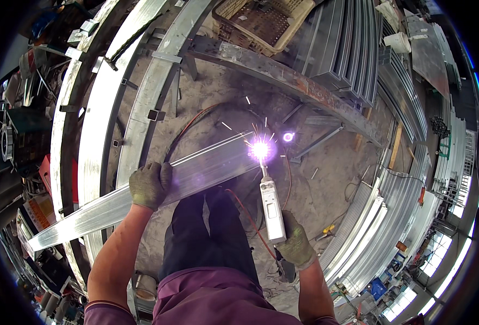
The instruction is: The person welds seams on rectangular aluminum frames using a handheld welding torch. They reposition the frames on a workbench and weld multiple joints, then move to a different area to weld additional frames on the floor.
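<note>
My left hand (150, 186), in a grey-green work glove, grips a long, flat silver metal profile (209, 165) with its fingers curled at the upper edge. The profile slants from lower left up to the middle of the view. In my right hand (297, 245), gloved alike, is a white handheld welding torch (272, 208), its nozzle pointing away from me. A bright violet-white glare (260, 150) with flying sparks burns where the nozzle tip meets the profile's far right end. The glare hides the tip and the spot it touches.
Long metal beams (161, 97) run along the left, under the profile. A rusty crossbar (304, 89) spans the far side. Beyond it stands a yellowish plastic crate (283, 40). Metal profiles (348, 49) are stacked at far right, more (380, 233) at right. A red hose (247, 214) trails near my legs.
</note>
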Available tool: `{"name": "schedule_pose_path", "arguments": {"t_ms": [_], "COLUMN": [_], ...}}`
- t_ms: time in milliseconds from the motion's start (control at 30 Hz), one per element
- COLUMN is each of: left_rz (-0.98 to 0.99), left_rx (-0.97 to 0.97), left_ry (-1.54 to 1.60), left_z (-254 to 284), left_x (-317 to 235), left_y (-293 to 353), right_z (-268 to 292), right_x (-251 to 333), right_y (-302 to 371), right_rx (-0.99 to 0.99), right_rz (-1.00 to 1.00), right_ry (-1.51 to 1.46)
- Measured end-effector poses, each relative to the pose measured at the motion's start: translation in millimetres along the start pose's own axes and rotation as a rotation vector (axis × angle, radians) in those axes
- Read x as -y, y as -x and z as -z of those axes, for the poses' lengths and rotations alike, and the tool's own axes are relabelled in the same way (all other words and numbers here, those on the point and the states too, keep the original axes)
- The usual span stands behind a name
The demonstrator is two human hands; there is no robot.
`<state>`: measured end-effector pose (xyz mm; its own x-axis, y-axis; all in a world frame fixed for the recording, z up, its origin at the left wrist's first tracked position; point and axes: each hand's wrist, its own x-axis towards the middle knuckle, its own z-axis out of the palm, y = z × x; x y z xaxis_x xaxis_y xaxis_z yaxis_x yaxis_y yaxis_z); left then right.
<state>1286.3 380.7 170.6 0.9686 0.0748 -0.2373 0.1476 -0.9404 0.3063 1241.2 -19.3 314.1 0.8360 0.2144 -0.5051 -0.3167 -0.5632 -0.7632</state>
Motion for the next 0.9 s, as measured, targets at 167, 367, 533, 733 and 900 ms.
{"name": "schedule_pose_path", "arguments": {"t_ms": [167,367,533,733,900], "left_rz": [-0.008,0.003,-0.001,-0.009,-0.009], "left_rx": [-0.038,-0.022,-0.026,-0.039,-0.034], "left_ry": [0.004,-0.007,-0.015,-0.012,-0.013], "left_z": [-2.6,-2.3,-2.2,-2.8,-4.7], "left_x": [0.5,1.1,0.3,1.0,2.8], "left_y": [-0.1,-0.2,-0.3,-0.4,0.2], "right_z": [-0.6,-0.4,-0.6,0.7,-1.0], "right_x": [0.5,0.3,-0.8,-1.4,-6.4], "right_y": [0.9,2.8,3.5,6.1,8.4], "right_rx": [0.004,0.013,0.008,0.028,0.014], "right_rz": [-0.002,-0.018,-0.001,-0.033,-0.022], "right_ry": [-0.043,-0.027,-0.061,-0.066,-0.058]}}
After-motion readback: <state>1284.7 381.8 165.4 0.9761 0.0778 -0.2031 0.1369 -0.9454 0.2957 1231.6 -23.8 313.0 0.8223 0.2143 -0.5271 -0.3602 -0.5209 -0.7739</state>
